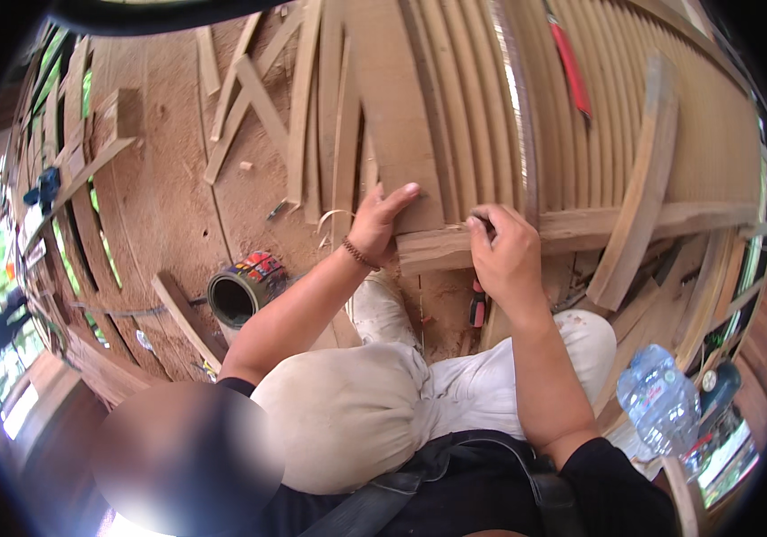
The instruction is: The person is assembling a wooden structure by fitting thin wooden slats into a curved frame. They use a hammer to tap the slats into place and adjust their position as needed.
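My left hand (383, 225), with a beaded bracelet at the wrist, grips the near end of a wide flat wooden board (397, 116). Its thumb lies along the top, and its other fingers are mostly hidden at the board's edge. Just to the right, my right hand (506, 255) is closed in a pinch over a crosswise wooden beam (580, 233). Something small and dark shows at its fingertips, too small to name. Beyond the beam lies a panel of parallel wooden slats (468, 116). Below my right hand is a tool with a red and black handle (477, 306).
A red-handled tool (568, 67) rests on the slats. A curved wooden piece (643, 179) crosses the beam at right. Loose strips (262, 107) lie on the dusty floor at far left. Near my left forearm stands a round container (236, 297); a clear plastic bottle (659, 400) is at lower right.
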A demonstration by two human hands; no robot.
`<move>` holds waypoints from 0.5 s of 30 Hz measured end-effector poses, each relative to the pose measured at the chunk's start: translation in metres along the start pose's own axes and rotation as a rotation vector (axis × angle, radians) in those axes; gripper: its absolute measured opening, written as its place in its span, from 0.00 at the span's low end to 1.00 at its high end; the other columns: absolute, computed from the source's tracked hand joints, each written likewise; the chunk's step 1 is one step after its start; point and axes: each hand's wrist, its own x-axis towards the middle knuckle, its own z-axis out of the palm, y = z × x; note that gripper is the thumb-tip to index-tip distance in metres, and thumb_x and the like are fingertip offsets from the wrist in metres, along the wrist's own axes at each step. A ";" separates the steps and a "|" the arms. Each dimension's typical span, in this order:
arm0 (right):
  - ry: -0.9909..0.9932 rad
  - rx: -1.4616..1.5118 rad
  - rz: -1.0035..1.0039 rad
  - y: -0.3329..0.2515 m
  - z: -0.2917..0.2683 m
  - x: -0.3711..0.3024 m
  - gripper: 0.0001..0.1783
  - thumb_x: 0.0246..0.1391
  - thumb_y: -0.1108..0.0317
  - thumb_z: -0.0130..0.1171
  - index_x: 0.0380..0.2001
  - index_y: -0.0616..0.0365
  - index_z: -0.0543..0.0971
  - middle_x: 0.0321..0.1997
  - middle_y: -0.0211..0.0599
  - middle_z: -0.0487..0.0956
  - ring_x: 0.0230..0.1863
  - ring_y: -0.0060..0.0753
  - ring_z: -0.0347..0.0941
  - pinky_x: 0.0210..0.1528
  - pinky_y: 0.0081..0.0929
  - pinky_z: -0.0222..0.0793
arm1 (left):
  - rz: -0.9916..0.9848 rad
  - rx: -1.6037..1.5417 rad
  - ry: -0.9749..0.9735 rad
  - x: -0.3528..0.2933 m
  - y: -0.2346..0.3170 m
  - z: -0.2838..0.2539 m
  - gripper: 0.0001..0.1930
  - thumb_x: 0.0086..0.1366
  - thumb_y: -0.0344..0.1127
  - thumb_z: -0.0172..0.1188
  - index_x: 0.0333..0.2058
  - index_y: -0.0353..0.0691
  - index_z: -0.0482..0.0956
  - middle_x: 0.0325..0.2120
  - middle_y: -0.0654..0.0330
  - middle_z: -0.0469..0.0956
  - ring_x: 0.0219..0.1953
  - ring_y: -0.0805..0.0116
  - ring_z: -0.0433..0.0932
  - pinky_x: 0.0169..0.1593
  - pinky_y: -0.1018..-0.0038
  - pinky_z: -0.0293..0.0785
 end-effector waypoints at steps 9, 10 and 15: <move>-0.012 0.029 0.149 -0.002 0.021 0.002 0.11 0.62 0.69 0.62 0.41 0.67 0.84 0.28 0.43 0.84 0.27 0.34 0.80 0.32 0.32 0.74 | 0.025 -0.018 -0.033 0.003 0.000 0.010 0.26 0.64 0.41 0.70 0.55 0.35 0.72 0.46 0.56 0.81 0.46 0.67 0.83 0.51 0.66 0.82; -0.013 0.068 0.178 0.003 0.022 0.001 0.11 0.63 0.69 0.62 0.42 0.68 0.84 0.27 0.38 0.84 0.24 0.27 0.79 0.29 0.29 0.73 | 0.032 -0.011 -0.021 0.002 0.001 0.011 0.26 0.65 0.40 0.70 0.55 0.35 0.72 0.46 0.56 0.81 0.46 0.67 0.82 0.51 0.66 0.82; -0.192 0.471 0.473 -0.007 0.016 -0.010 0.21 0.67 0.69 0.56 0.58 0.74 0.76 0.27 0.38 0.83 0.23 0.18 0.74 0.26 0.20 0.69 | 0.047 -0.012 0.004 0.000 0.000 0.007 0.26 0.65 0.38 0.70 0.56 0.34 0.71 0.47 0.55 0.81 0.49 0.66 0.82 0.53 0.67 0.81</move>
